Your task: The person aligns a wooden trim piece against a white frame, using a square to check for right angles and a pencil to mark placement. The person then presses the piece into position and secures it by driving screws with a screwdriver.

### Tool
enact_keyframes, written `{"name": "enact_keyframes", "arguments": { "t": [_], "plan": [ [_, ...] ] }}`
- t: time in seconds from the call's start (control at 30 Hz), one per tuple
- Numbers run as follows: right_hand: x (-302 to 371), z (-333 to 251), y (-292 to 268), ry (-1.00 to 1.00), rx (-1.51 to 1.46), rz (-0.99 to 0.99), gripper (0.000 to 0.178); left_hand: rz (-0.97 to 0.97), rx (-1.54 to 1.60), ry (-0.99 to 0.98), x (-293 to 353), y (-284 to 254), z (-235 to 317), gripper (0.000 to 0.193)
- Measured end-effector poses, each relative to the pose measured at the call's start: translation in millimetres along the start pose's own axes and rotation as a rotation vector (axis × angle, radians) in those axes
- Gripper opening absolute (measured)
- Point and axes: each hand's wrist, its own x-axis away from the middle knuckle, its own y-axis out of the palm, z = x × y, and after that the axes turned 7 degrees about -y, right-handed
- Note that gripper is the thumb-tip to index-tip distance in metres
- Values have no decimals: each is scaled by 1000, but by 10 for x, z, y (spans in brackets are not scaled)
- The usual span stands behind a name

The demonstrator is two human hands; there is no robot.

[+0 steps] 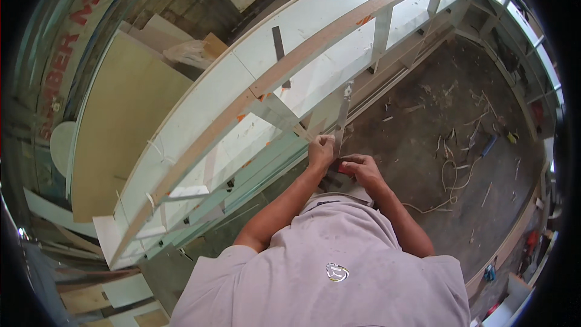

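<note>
One left hand point(322, 150), bare, thumb and fingers pinching a thin greyish strip point(342, 116). One right hand point(364, 171), bare, just beside it, fingers curled around a small red item point(347, 168); item mostly covered, kind cannot be told. Strip: located in front of the wearer's waist, running away from the body, far end whitish, near the floor's left edge; contact with the frame there cannot be told. One long curved frame point(339, 31), pale panels below a brown wooden rail, bordering the floor's left and far edges. One dark flat bar point(278, 42), set crosswise at the frame's outer edge. Floor point(417, 145), dark: scattered offcuts; one blue-handled tool point(489, 146) toward the right edge; one pale cord point(445, 175) near it, looped. One large yellowish board point(130, 121), outside the frame's left edge.
</note>
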Motion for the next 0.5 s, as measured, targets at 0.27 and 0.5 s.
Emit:
{"name": "enact_keyframes", "arguments": {
  "t": [0.27,0.5],
  "plan": [
    [-531,-223,441,-75,206,136,36,-72,108,569,-66,-1648,1986,21],
    [-864,-486,888,-254,449,174,32,-217,-368,170,-1437,-1819,2499,84]
  ]
}}
